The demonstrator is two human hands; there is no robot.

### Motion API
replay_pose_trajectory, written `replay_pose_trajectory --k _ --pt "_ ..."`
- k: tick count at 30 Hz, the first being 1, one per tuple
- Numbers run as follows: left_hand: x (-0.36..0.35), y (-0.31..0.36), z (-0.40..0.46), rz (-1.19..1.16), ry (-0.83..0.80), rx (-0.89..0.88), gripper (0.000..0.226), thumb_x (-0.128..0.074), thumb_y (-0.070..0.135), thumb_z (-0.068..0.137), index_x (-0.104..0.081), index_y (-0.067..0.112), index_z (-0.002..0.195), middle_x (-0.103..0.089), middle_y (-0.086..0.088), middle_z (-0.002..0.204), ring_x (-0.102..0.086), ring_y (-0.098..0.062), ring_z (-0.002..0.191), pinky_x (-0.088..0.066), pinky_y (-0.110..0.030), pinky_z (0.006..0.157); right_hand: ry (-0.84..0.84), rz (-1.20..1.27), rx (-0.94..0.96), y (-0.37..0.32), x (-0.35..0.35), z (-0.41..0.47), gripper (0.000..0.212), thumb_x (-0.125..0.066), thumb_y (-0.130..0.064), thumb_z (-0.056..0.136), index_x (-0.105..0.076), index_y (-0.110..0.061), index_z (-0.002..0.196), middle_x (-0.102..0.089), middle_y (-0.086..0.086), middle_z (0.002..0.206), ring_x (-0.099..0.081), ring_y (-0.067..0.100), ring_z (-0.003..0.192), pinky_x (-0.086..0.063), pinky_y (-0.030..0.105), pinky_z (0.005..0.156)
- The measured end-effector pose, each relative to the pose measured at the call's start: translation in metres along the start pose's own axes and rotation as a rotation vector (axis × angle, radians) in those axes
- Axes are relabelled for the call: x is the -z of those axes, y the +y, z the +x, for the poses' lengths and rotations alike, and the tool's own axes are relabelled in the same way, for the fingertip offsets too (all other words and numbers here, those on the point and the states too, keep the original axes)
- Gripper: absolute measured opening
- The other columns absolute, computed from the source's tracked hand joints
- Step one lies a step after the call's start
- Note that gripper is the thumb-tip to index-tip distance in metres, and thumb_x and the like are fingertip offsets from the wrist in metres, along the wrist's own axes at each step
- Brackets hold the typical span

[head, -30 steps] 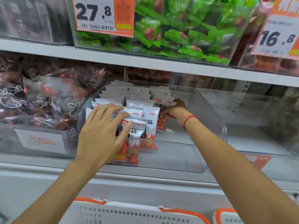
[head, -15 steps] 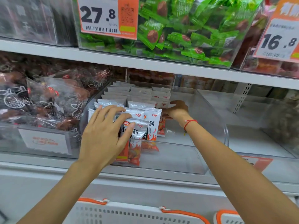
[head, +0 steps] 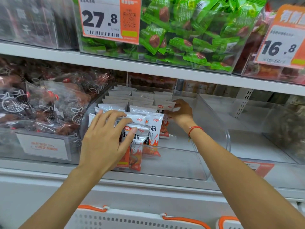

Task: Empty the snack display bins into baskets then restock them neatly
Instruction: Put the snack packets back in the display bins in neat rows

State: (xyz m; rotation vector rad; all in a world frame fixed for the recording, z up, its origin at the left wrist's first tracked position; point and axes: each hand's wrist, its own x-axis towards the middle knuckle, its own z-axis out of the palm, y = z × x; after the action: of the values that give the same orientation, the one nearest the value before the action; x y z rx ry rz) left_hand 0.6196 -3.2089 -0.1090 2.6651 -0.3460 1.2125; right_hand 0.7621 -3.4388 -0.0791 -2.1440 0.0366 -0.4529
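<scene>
A clear display bin [head: 212,128] on the middle shelf holds rows of white-and-orange snack packets [head: 153,126] along its left side. My left hand [head: 105,141] lies spread over the front packets, its thumb against the nearest one [head: 140,134]. Deeper in the bin, my right hand [head: 181,113] pinches a packet [head: 165,106] at the end of the third row. The bin's right half is bare. Two white baskets with orange trim show at the bottom edge, one [head: 132,220] in the middle and one [head: 229,223] to the right.
A bin of dark red wrapped snacks [head: 42,111] stands to the left. An empty clear bin [head: 264,123] sits to the right. On the shelf above are a bin of green packets [head: 189,33] and orange price tags [head: 109,19].
My right hand has risen slightly and now pinches a packet at the row's end. My left hand stays spread on the front packets.
</scene>
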Motion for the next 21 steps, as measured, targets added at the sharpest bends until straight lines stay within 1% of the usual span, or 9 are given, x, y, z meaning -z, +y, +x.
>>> replay_pose_trajectory --k 2,4,6,9,12,14,17,19,21 --pt "0.000 0.001 0.000 -0.001 0.001 0.000 0.043 -0.036 0.047 0.099 -0.068 0.020 0.109 -0.060 -0.001 0.116 -0.052 -0.024 0.114 -0.029 -0.042 0.115 0.048 0.016 0.038 -0.003 0.000 0.001 0.035 -0.081 -0.019 0.077 -0.062 -0.014 0.106 -0.067 0.005 0.100 -0.068 0.026 0.091 -0.057 0.040 0.084" --pt "0.000 0.001 0.000 -0.002 0.002 -0.002 0.043 -0.036 0.047 0.099 -0.068 0.020 0.109 -0.060 -0.001 0.116 -0.052 -0.024 0.114 -0.029 -0.042 0.115 0.088 0.032 0.066 -0.005 -0.001 0.002 0.028 -0.080 -0.019 0.078 -0.064 -0.016 0.100 -0.064 0.001 0.091 -0.065 0.021 0.083 -0.056 0.032 0.080" --pt "0.000 0.000 0.000 -0.003 0.007 -0.005 0.043 -0.036 0.047 0.099 -0.068 0.020 0.109 -0.060 -0.001 0.116 -0.052 -0.024 0.114 -0.030 -0.042 0.115 0.106 0.042 0.084 -0.007 -0.001 0.002 0.025 -0.079 -0.018 0.078 -0.065 -0.014 0.099 -0.063 0.000 0.090 -0.061 0.015 0.081 -0.050 0.022 0.074" --pt "-0.001 0.000 0.000 -0.001 0.010 -0.012 0.042 -0.037 0.046 0.099 -0.068 0.020 0.109 -0.060 -0.001 0.116 -0.052 -0.024 0.113 -0.030 -0.042 0.115 0.047 0.050 0.055 -0.007 -0.002 -0.001 0.032 -0.080 -0.013 0.076 -0.062 -0.015 0.102 -0.063 -0.001 0.096 -0.059 0.014 0.086 -0.047 0.016 0.068" --pt "-0.002 -0.001 0.000 0.001 0.017 -0.016 0.042 -0.037 0.046 0.099 -0.068 0.020 0.109 -0.060 -0.001 0.115 -0.052 -0.024 0.113 -0.030 -0.042 0.115 -0.066 0.062 0.000 -0.006 -0.003 -0.004 0.050 -0.083 -0.005 0.071 -0.056 -0.013 0.113 -0.061 0.001 0.107 -0.059 0.018 0.093 -0.052 0.020 0.072" --pt "-0.002 -0.002 0.000 0.001 0.017 -0.020 0.041 -0.037 0.046 0.099 -0.067 0.020 0.109 -0.060 -0.001 0.115 -0.052 -0.024 0.113 -0.029 -0.043 0.115 -0.072 0.076 0.000 -0.007 0.000 -0.005 0.058 -0.084 -0.005 0.069 -0.054 -0.013 0.118 -0.060 0.003 0.112 -0.062 0.021 0.095 -0.053 0.022 0.073" --pt "-0.002 -0.002 0.002 -0.013 0.008 -0.021 0.041 -0.038 0.046 0.099 -0.067 0.020 0.111 -0.059 -0.002 0.119 -0.051 -0.024 0.115 -0.029 -0.043 0.115 -0.094 0.009 0.006 -0.011 0.011 -0.013 0.067 -0.084 -0.010 0.072 -0.049 -0.013 0.128 -0.057 0.008 0.124 -0.060 0.026 0.107 -0.052 0.029 0.086" --pt "-0.002 -0.002 0.002 -0.027 -0.016 -0.019 0.044 -0.036 0.047 0.099 -0.066 0.019 0.116 -0.057 -0.003 0.127 -0.048 -0.023 0.121 -0.028 -0.043 0.115 -0.146 -0.099 0.068 -0.016 0.023 -0.027 0.064 -0.080 -0.013 0.076 -0.047 -0.013 0.132 -0.054 0.010 0.129 -0.060 0.025 0.103 -0.051 0.033 0.087" --pt "0.001 -0.003 0.002 -0.028 -0.032 -0.030 0.046 -0.038 0.049 0.098 -0.062 0.020 0.124 -0.052 -0.005 0.137 -0.044 -0.025 0.131 -0.025 -0.045 0.117 -0.189 -0.199 0.176 -0.023 0.039 -0.049 0.053 -0.074 -0.017 0.082 -0.052 -0.014 0.130 -0.054 0.008 0.130 -0.059 0.020 0.097 -0.052 0.034 0.087"
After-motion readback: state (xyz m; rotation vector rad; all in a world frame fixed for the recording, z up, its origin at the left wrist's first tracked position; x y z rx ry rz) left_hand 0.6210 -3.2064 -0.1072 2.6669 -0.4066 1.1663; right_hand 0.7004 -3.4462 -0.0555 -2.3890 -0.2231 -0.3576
